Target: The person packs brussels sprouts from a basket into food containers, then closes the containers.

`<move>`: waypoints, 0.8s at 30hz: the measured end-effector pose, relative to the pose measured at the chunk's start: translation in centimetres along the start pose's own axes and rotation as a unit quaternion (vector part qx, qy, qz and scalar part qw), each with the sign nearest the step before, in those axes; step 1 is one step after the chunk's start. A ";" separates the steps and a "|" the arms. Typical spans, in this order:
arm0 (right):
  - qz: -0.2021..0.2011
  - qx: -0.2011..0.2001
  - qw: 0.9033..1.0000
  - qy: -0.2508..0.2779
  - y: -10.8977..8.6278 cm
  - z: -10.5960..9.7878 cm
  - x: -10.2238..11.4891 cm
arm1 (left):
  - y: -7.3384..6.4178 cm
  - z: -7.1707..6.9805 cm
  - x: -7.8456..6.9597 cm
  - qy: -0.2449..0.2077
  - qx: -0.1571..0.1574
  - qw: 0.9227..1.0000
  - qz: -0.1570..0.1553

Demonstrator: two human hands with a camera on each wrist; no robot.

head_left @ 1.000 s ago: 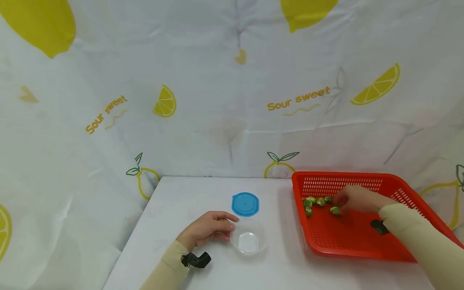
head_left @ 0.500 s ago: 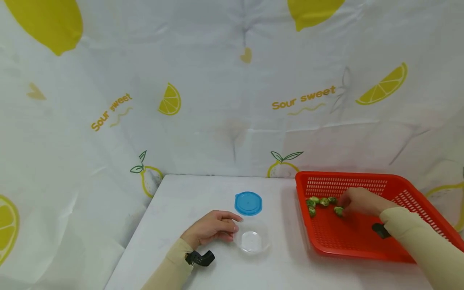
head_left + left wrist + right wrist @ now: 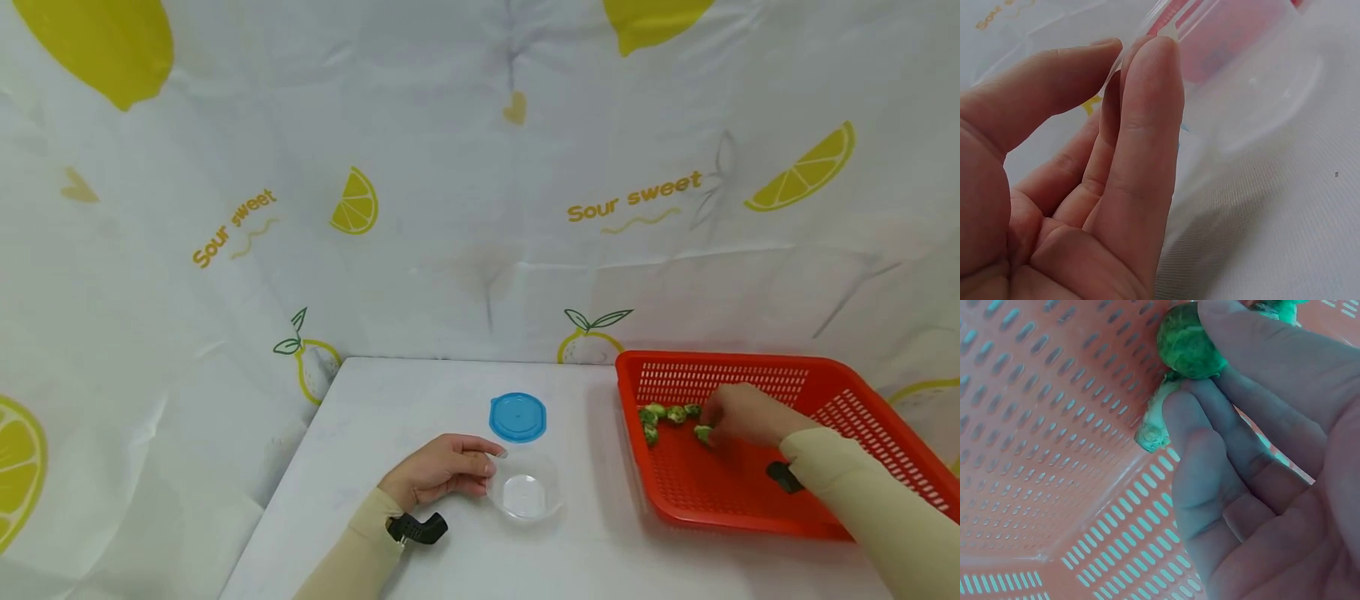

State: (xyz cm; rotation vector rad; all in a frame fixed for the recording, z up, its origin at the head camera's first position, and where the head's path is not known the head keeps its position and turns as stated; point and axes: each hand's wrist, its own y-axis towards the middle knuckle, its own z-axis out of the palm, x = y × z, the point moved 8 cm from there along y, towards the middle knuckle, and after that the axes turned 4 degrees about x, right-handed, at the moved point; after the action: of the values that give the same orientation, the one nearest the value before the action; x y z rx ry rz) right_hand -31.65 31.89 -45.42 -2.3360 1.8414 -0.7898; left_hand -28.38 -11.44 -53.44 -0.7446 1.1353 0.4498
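In the head view my left hand (image 3: 442, 471) pinches the rim of a clear plastic bowl (image 3: 525, 497) that stands on the white table. Thumb and index finger (image 3: 1150, 94) lie on either side of its thin wall in the left wrist view. Over the red plastic basket (image 3: 738, 492), my right hand (image 3: 750, 417) reaches in and pinches a green Brussels sprout (image 3: 703, 434). That held sprout (image 3: 1188, 344) shows between thumb and fingertips in the right wrist view, with a pale sprout stem (image 3: 1152, 428) close below it.
Several more Brussels sprouts (image 3: 651, 433) cluster in the basket's left corner. Behind the bowl lies a blue lid (image 3: 518, 417) on the white table (image 3: 420, 400). A lemon-print cloth (image 3: 465, 208) hangs at the back.
The head view has shifted slightly. Both hands stay almost in place, the left at the bowl's rim and the right at the same Brussels sprout.
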 end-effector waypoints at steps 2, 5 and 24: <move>0.000 -0.002 1.000 -0.001 -0.1 -0.1 0.1 | 0.0 0.0 0.2 -0.006 0.005 1.000 -0.001; -0.002 -0.005 1.000 -0.001 -0.4 -0.3 0.3 | 0.1 0.1 0.3 -0.014 0.012 1.000 0.001; -0.026 -0.061 0.997 0.035 -5.5 -3.4 5.4 | 0.4 -0.2 0.9 -0.034 0.027 0.999 0.017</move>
State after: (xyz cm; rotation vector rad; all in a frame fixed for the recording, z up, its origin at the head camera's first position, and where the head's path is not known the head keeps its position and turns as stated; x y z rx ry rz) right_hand -27.36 29.31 -38.59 -2.4692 1.9155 -0.7985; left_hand -28.39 -11.34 -54.44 -0.6586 1.0939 0.4672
